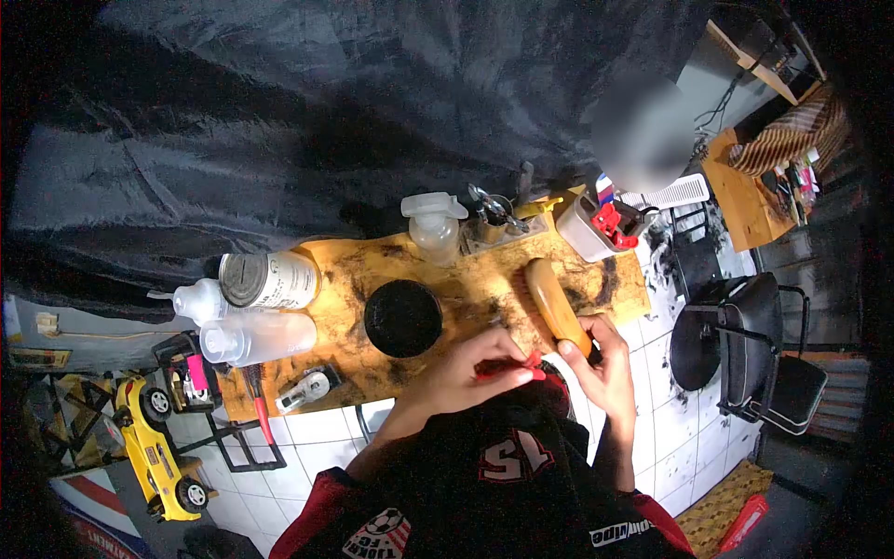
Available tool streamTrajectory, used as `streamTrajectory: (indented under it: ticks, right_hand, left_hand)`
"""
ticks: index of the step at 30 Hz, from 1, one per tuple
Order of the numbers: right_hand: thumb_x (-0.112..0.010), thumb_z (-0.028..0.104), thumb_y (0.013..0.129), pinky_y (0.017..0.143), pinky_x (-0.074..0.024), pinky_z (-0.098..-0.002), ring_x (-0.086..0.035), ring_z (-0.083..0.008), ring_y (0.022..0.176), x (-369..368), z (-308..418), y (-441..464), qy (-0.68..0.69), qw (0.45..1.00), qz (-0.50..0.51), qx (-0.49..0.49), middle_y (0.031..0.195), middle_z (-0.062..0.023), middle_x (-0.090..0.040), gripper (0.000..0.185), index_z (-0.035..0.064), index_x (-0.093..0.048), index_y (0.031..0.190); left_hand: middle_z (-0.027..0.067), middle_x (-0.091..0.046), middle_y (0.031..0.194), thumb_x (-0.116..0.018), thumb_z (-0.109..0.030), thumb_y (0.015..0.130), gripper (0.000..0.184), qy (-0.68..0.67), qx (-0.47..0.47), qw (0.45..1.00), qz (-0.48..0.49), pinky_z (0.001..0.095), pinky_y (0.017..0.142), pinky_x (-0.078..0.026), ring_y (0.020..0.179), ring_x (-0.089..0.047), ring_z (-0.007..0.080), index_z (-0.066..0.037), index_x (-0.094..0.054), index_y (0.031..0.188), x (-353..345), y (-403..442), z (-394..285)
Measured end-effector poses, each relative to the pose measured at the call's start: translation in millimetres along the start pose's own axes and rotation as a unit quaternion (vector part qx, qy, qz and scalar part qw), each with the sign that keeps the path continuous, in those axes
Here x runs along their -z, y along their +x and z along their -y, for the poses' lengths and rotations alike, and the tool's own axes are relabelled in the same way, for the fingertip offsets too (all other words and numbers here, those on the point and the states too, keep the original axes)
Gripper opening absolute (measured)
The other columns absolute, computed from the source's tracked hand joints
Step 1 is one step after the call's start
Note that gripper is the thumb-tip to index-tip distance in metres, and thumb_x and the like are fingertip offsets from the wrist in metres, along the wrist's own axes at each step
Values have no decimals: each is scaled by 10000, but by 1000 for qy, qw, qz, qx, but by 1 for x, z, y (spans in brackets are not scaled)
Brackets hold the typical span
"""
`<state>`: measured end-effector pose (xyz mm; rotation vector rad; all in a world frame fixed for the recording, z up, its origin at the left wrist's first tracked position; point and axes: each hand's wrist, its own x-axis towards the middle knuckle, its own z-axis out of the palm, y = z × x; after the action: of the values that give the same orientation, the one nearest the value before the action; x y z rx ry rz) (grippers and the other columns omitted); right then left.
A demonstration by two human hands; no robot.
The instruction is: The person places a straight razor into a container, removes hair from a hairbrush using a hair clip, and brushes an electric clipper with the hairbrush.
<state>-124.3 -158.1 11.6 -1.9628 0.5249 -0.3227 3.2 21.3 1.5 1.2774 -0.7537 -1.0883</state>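
In the head view, my right hand [601, 365] is closed around the lower end of a wooden-backed brush [556, 303], which slants up and to the left with its bristles on the left side. My left hand [470, 368] is closed, thumb and fingers pinching a small red thing [534, 362] whose kind I cannot make out. Both hands are close together at the front edge of the wooden table [349, 270]. A round black dish or disc [402, 319] is on the table left of the brush.
A spray bottle [434, 228] and a tub of tools [596, 228] stand along the back. To the left are a large can [270, 280], a clear plastic bottle [261, 337], a hair clipper [309, 389] and a red-handled brush [258, 405]. A black chair [754, 349] stands at right.
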Motion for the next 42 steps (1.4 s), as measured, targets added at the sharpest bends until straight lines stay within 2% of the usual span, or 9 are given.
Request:
streamTrajectory:
  ticks: [3,6,10,21,23,27,31,37,42]
  right_hand:
    - [-560,131,809,677,-435,-263,-516,-111,735,7,-1,-17,382,901,48,-197,776,-51,-554,252,-26,-536,1006]
    - [-801,99,672,695,-477,-270,-574,-114,766,1,-3,-18,221,974,47,-26,850,-65,-616,438,-32,-567,1019]
    - [-849,170,639,769,-496,-282,-614,-131,831,-4,34,-9,150,988,0,46,933,-78,-662,470,-28,-616,996]
    - [-855,121,629,733,-514,-288,-625,-138,784,-7,23,-20,166,984,60,-2,911,-83,-667,414,-16,-636,953]
    - [-838,28,612,729,-498,-319,-606,-193,854,-8,14,-23,236,971,43,-8,955,-129,-636,475,-31,-574,1003]
    - [-825,8,614,708,-493,-316,-603,-205,817,-8,10,-27,248,968,-41,-14,904,-123,-620,511,-26,-534,1032]
    - [-819,63,643,678,-486,-297,-598,-194,767,-9,11,-26,152,987,-50,-16,847,-100,-609,341,-27,-622,905]
    - [-816,109,670,645,-469,-273,-588,-193,762,-14,16,-23,234,971,-56,7,842,-102,-603,315,-29,-613,868]
    - [-792,99,686,619,-469,-269,-578,-201,733,-9,-6,-21,157,985,-26,68,825,-99,-581,316,-11,-572,885]
  left_hand:
    - [60,-632,938,-691,-144,829,250,115,-52,991,-53,264,821,-465,937,-624,141,2,-554,978,9,-7,-15]
    - [74,-655,952,-692,-134,822,245,163,-67,981,-76,283,779,-493,918,-644,168,14,-585,985,6,-8,-21]
    - [98,-672,989,-689,-140,814,252,205,-46,974,-79,289,784,-502,904,-657,189,-28,-634,1033,-7,-7,-37]
    - [90,-671,1023,-678,-84,818,234,159,8,982,-104,271,839,-498,928,-647,158,-11,-637,1036,-4,-19,-46]
    - [107,-664,1016,-680,-101,826,277,182,-106,968,-138,295,741,-531,907,-654,159,-7,-609,1077,7,-20,-38]
    - [112,-550,1228,-568,-59,900,363,-30,-69,985,-154,266,820,-476,1051,-591,171,26,-468,1238,24,-33,-31]
    - [181,-488,1277,-457,-461,938,653,-100,-114,977,-152,325,872,-445,1140,-538,241,18,-301,1354,26,-31,-26]
    - [204,-437,1318,-338,-654,886,833,-109,-99,971,-187,345,889,-439,1132,-541,278,25,-264,1363,32,-25,-30]
    - [197,-463,1288,-511,-311,933,571,-123,-124,971,-162,321,900,-448,1121,-546,241,18,-296,1347,36,-23,-39]
